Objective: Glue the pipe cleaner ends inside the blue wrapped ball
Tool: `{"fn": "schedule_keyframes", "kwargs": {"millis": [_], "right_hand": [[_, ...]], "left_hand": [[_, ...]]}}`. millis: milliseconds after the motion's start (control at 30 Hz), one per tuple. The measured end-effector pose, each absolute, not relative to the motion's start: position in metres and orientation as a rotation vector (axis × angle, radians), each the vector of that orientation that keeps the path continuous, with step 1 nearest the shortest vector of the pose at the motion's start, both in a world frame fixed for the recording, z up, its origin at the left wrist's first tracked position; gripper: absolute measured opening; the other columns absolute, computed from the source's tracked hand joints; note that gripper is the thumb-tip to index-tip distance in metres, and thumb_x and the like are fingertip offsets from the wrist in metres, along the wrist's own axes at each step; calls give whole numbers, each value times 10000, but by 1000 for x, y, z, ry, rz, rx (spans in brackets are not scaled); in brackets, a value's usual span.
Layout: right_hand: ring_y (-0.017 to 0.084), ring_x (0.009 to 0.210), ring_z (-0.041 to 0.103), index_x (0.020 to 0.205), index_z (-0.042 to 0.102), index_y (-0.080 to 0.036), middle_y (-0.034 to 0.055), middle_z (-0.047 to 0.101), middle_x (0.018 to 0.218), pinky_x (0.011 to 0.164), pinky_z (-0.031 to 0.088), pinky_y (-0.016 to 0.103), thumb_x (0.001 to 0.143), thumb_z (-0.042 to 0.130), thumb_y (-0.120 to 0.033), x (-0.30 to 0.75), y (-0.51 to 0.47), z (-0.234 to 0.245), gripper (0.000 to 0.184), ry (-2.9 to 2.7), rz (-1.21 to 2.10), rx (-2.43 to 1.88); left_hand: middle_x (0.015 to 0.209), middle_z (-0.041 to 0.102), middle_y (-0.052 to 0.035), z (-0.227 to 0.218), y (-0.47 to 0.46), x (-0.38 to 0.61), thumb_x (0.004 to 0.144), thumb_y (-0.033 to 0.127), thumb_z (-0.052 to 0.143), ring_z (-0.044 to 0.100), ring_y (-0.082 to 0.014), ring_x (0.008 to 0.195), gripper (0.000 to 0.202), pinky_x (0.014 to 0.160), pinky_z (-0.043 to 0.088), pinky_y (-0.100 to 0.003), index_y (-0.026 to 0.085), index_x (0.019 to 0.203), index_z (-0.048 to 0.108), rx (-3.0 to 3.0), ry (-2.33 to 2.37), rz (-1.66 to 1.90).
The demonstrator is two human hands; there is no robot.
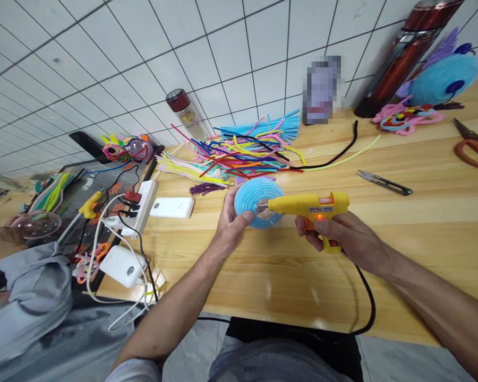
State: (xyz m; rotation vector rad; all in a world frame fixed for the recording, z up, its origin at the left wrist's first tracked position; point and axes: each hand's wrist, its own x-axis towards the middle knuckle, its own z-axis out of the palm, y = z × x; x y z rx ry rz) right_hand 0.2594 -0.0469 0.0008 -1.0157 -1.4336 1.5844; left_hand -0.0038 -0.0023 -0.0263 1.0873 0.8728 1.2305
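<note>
My left hand [231, 223] is closed on the rim of a round form coiled with light-blue pipe cleaners [258, 187], its thumb on the near face. A pale, see-through patch shows at the middle of the coil. In my right hand [342, 233] is a yellow hot glue gun [302, 204], with fingers wrapped round its handle and an orange light glowing on its side. The nozzle points left and lies over the middle of the blue coil; whether it touches, I cannot tell. A black cord runs down from the handle.
Behind my hands lies a heap of coloured pipe cleaners [247, 151]. Thread snips [384, 182] and orange-handled scissors [476, 146] are to the right. A white power bank [172, 207] and a power strip [143, 204] with cables stand left, beside a co-worker's sleeve [35, 292].
</note>
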Motion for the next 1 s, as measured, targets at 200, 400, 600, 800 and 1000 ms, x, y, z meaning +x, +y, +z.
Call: {"fn": "schedule_keyframes", "kwargs": {"millis": [200, 400, 600, 800, 1000], "right_hand": [[134, 603, 532, 914, 742, -194, 32, 669, 850, 574, 402, 305, 896, 708, -756, 256, -46, 5, 563, -1401, 1574, -1003], [136, 612, 549, 923, 746, -202, 44, 688, 866, 554, 430, 291, 900, 739, -721, 255, -49, 7, 519, -1371, 1573, -991], [126, 594, 529, 918, 745, -210, 37, 681, 847, 527, 432, 277, 926, 724, -696, 255, -50, 5, 487, -1398, 1532, -981], [128, 598, 532, 907, 735, -209, 29, 664, 830, 536, 436, 280, 916, 722, -718, 255, -50, 7, 510, -1405, 1524, -987], [132, 599, 522, 893, 728, -209, 21, 636, 798, 538, 448, 282, 918, 732, -697, 253, -50, 9, 489, -1388, 1528, -991]], "left_hand": [[1367, 692, -66, -26, -2, -3, 711, 555, 938, 684, -256, 1220, 808, 1093, 547, -400, 292, 1388, 584, 1087, 847, 1242], [1366, 690, -70, -24, -2, -2, 684, 575, 951, 687, -267, 1218, 834, 1095, 547, -410, 294, 1377, 581, 1085, 868, 1248], [1360, 695, -75, -24, -2, -3, 682, 580, 949, 701, -275, 1206, 834, 1089, 563, -432, 291, 1373, 582, 1096, 884, 1260], [1361, 690, -73, -26, -2, -4, 686, 570, 946, 696, -279, 1225, 831, 1115, 553, -448, 286, 1374, 578, 1094, 876, 1265], [1382, 688, -81, -25, -2, -3, 676, 575, 950, 692, -284, 1238, 849, 1121, 551, -445, 285, 1381, 577, 1088, 885, 1258]]}}
